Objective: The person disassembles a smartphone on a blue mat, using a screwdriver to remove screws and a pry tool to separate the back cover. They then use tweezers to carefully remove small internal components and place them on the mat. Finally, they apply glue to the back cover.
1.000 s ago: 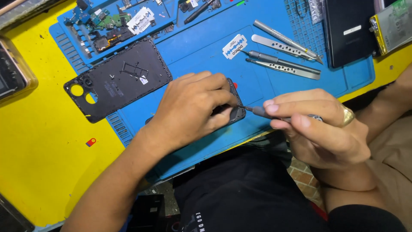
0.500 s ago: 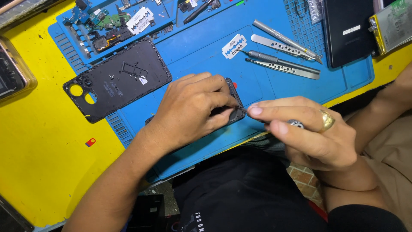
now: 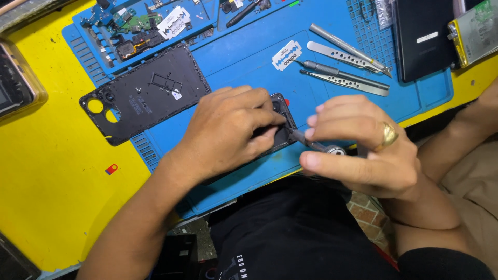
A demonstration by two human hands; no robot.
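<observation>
Two hands, left [image 3: 228, 132] and right [image 3: 363, 148], sit at centre frame. Upper right: two tweezers [image 3: 348, 50] [image 3: 345, 81], one razor blade [image 3: 287, 55], one spare screwdriver [image 3: 321, 67]. Left of centre lies one black back cover [image 3: 145, 93]. One ring [image 3: 389, 134].

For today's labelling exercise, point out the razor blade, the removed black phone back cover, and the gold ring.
Silver razor blade [image 3: 287, 55], head view, on its flat middle.
Removed black plastic phone back cover [image 3: 148, 93], head view, on its inner face.
Gold ring [image 3: 389, 134], head view, on its broad top, on the right hand.

phone [image 3: 280, 116] on mat [image 3: 244, 57], back cover [image 3: 145, 93] left, tweezers [image 3: 345, 80] behind right
</observation>
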